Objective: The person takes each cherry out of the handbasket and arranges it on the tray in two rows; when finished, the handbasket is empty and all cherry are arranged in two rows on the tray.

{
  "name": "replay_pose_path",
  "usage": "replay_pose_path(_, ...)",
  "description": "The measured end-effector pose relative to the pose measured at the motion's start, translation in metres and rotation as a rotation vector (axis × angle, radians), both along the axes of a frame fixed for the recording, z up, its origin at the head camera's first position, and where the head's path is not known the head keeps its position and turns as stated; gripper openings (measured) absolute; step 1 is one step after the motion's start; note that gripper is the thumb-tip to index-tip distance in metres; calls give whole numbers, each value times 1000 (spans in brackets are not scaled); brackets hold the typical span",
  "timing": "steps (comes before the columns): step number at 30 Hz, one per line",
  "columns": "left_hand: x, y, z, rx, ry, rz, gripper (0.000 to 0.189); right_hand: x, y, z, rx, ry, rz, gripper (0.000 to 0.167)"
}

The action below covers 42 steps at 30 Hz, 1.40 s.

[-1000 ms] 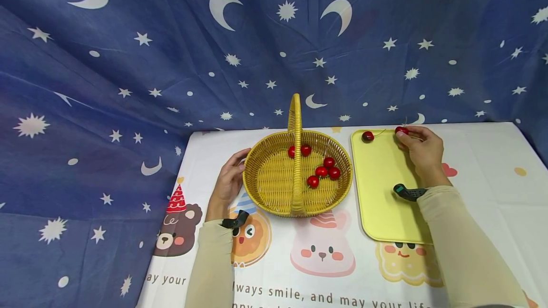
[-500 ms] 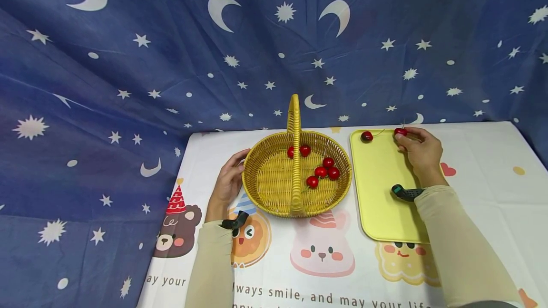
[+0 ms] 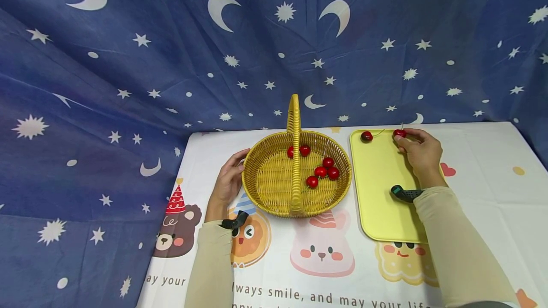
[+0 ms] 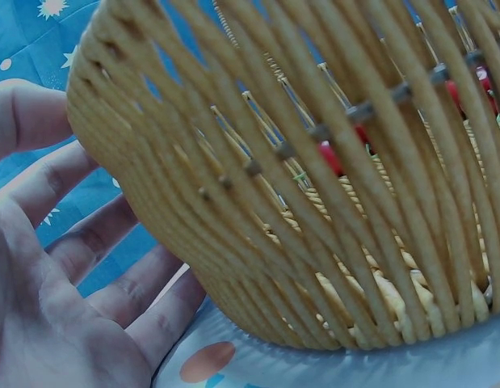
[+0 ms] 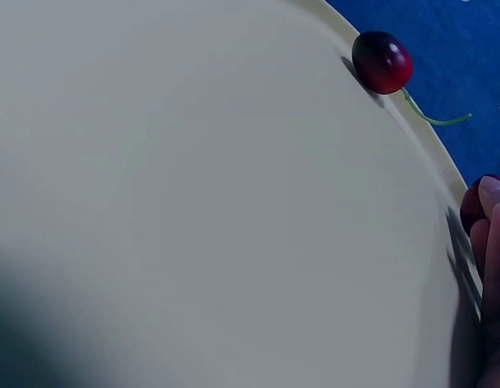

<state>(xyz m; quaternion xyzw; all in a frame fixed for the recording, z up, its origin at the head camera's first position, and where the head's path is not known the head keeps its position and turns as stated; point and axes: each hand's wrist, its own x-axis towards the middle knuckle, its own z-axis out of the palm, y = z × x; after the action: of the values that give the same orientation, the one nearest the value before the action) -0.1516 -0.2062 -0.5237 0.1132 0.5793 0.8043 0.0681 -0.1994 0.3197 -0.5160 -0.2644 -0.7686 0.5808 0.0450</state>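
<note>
At the tray's far right corner, my right hand (image 3: 425,155) pinches a dark red cherry (image 3: 399,133) between thumb and fingers, its stem pointing up. Another cherry (image 5: 383,63) with a green stem lies by the far rim of the yellow tray (image 3: 381,203). My left hand (image 3: 228,182) touches the left side of the yellow wicker basket (image 3: 274,189). In the left wrist view its fingers (image 4: 100,234) are spread, with the tips against the woven wall. Inside the basket lie several red cherries (image 3: 312,182), mostly right of the handle (image 3: 295,156).
The basket's handle arches high over its middle. Basket and tray stand side by side on a white cloth (image 3: 274,251) printed with cartoon animals and words. A blue curtain (image 3: 257,51) with moons and stars hangs right behind the table's far edge.
The right hand with its cherry has shifted very slightly down and toward the left at the tray's far corner. The left hand and the basket have stayed in place.
</note>
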Motion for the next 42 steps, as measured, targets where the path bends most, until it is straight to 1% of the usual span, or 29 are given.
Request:
replay_pose_path(8, -1, 0, 0, 6, -4, 0, 48, -1, -2, 0, 60, -19, 29, 59)
replay_pose_path(14, -2, -1, 0, -2, 10, -6, 49, 0, -3, 2, 76, -19, 38, 59)
replay_pose_path(22, -2, -1, -1, -1, 4, -4, 49, 0, -3, 2, 29, -5, 14, 58)
replay_pose_path(36, -2, -2, -1, 6, 0, -5, 48, -2, 0, -1, -39, -10, -39, 58)
replay_pose_path(42, -1, -1, -2, 4, -6, -4, 50, -2, 0, -2, -21, -19, -33, 56)
